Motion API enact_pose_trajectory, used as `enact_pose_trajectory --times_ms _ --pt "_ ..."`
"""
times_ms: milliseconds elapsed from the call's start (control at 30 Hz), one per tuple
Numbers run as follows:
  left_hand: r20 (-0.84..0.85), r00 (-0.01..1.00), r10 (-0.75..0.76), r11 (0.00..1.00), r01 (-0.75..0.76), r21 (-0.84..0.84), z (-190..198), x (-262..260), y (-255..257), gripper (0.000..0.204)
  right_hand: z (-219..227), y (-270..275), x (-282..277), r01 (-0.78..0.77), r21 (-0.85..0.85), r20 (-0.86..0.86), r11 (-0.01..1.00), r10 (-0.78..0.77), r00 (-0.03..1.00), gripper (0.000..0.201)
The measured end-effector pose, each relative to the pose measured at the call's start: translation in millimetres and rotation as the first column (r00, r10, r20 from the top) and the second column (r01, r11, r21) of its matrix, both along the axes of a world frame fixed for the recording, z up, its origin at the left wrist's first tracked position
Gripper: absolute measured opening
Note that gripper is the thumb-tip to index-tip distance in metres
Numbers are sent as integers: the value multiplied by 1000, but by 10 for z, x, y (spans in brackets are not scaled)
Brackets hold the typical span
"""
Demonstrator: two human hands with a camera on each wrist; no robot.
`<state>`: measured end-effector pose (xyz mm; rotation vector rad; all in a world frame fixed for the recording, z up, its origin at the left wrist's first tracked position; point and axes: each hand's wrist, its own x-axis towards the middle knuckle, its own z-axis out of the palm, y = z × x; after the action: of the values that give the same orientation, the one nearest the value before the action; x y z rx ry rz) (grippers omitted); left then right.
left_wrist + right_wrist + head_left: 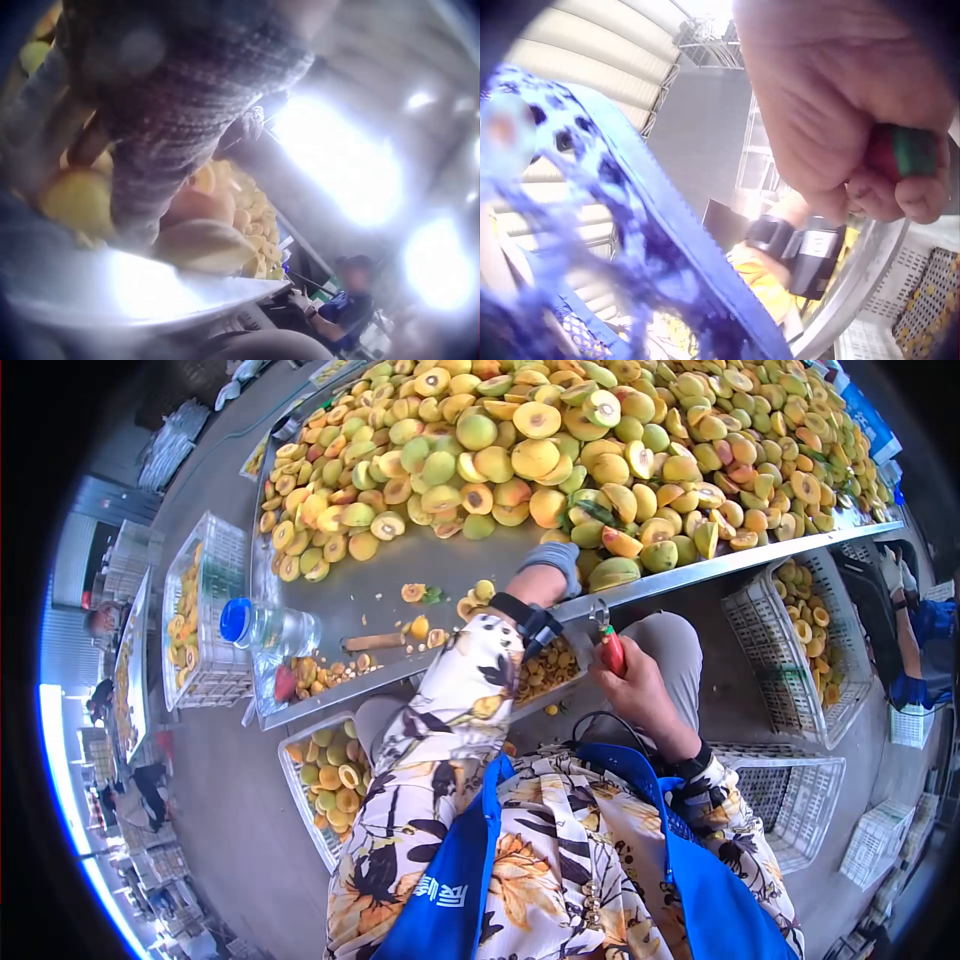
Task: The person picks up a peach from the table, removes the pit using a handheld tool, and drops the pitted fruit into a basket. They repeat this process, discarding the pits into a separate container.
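Note:
A big heap of halved and whole yellow-green fruit covers the metal table. My left hand, in a grey knit glove, reaches over the table's near edge to the foot of the heap. Its gloved fingers lie on either side of a yellow fruit, and a peach-coloured one sits beside it. My right hand is below the table edge, above my lap. It grips a small red-handled tool, whose red and green handle end sticks out of the fist.
A water bottle with a blue cap lies on the table's left end near scraps and a wooden stick. White crates of fruit stand at the left, under the table and at the right. Another person works at the far right.

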<state>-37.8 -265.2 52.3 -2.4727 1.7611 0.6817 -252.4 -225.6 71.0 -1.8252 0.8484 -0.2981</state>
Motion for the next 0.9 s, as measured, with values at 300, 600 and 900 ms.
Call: enact_pose_trajectory --times_ms 300,600,900 --pt "-937 -333 -102 742 -653 151 396 261 1256 58 98 -153 462 -3 -104 187 995 23 982 39" --pt "-972 -82 219 656 -726 209 -224 483 1924 32 328 107 1117 -383 -119 146 916 398 906 44" --pt "-925 -68 -374 226 -974 -20 92 53 1902 42 91 714 1547 -132 907 240 401 -233 942 18"
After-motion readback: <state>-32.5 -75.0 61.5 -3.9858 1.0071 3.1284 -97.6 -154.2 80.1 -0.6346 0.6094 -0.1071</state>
